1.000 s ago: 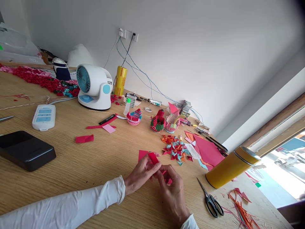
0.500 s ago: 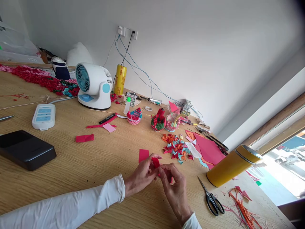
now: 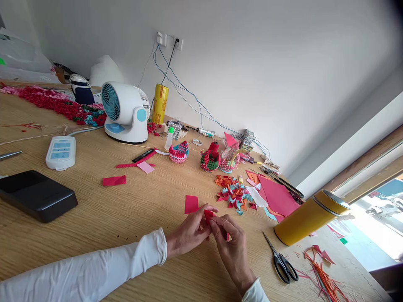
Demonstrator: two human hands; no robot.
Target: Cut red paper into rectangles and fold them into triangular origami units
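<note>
Between my two hands is a small folded piece of red paper [image 3: 208, 215]. My left hand [image 3: 190, 233] pinches it from the left, its index finger curled over the far side. From the right, my right hand [image 3: 231, 243] grips it with thumb and index finger; a bit of red shows behind those fingers, partly hidden. A flat red paper rectangle [image 3: 191, 204] lies on the table just beyond my left hand. Farther back and to the right is a pile of small folded paper triangles [image 3: 233, 193] in orange, red and light blue.
Black-handled scissors [image 3: 281, 262] and a yellow flask [image 3: 310, 218] stand or lie to the right, near orange paper strips [image 3: 324, 272]. Paper swans [image 3: 210, 159] sit behind the pile. At left are a white fan [image 3: 127, 111], a power strip [image 3: 61, 153] and a black power bank [image 3: 37, 195].
The red paper strip has been folded smaller and now shows as a short pointed piece. My right hand's fingers have moved up onto it. The view has shifted slightly.
</note>
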